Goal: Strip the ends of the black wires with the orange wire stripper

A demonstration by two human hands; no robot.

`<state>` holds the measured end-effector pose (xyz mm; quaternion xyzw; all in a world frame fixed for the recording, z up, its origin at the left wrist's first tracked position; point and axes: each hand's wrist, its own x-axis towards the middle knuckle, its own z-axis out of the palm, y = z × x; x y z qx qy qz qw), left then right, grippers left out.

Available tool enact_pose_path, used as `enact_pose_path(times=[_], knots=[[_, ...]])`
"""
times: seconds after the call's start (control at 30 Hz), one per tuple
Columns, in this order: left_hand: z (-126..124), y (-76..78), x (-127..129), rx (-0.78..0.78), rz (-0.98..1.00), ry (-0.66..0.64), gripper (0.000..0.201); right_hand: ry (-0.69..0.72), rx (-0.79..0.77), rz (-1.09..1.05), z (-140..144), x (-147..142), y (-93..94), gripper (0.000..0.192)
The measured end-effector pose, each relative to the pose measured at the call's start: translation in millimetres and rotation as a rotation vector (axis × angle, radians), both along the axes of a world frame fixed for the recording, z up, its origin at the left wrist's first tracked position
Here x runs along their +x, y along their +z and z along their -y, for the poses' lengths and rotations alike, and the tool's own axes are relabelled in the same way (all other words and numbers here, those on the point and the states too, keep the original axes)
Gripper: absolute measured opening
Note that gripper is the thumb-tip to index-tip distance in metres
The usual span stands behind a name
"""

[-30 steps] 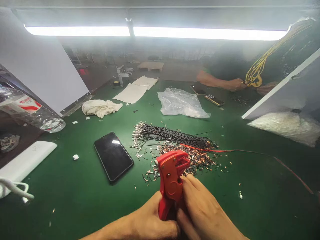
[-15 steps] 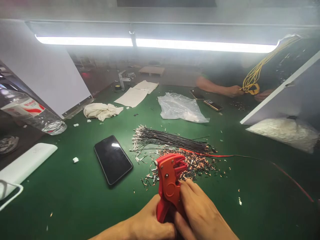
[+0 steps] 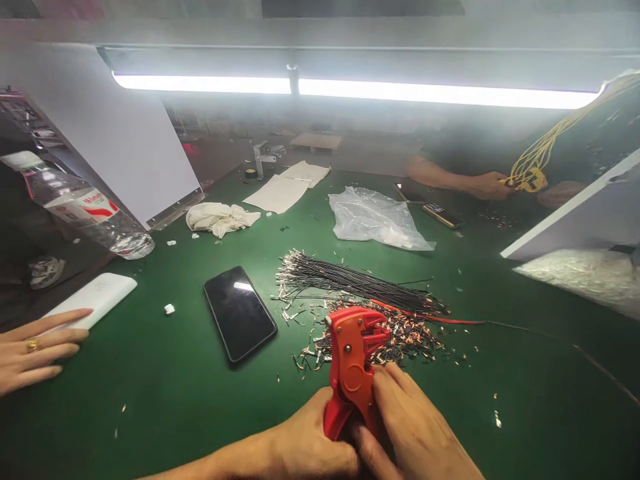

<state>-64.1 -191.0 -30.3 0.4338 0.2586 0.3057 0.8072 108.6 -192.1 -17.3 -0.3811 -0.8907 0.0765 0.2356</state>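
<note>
Both my hands grip a red wire-stripping tool (image 3: 353,363) near the front edge of the green mat. My left hand (image 3: 305,447) wraps its lower handle from the left, and my right hand (image 3: 415,427) closes on the handle from the right. The tool's jaws point away from me, over a scatter of small metal terminals (image 3: 405,333). Just beyond lies a bundle of thin black wires (image 3: 350,280) with stripped ends, and a red wire (image 3: 450,321) runs off to the right.
A black phone (image 3: 240,312) lies left of the wires. Another person's hand with a ring (image 3: 35,350) rests at the left edge beside a white power bank (image 3: 95,300). A water bottle (image 3: 80,207), cloth (image 3: 220,217), papers (image 3: 287,187) and plastic bag (image 3: 375,217) lie farther back. A co-worker's hands (image 3: 493,187) hold yellow wires.
The view has shifted a little to the left, so everything sits further right. Another person's ringed hand has come in at the left edge. My hands keep their grip on the red tool.
</note>
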Motion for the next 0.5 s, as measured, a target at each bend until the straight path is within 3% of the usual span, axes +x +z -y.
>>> enact_pose_path(times=[0.2,0.37,0.5], knots=[[1,-0.3,-2,-0.014,-0.005,0.029,0.022,-0.048,0.012,-0.016,2,-4,-3.5,0.015],[2,3.9,-2,-0.018,0.018,0.047,0.026,-0.119,-0.009,-0.105,3,-6,-13.4,0.033],[-3,5.2,-3,0.009,0.026,0.057,0.025,-0.097,-0.007,-0.13,-3,3,-7.0,0.044]])
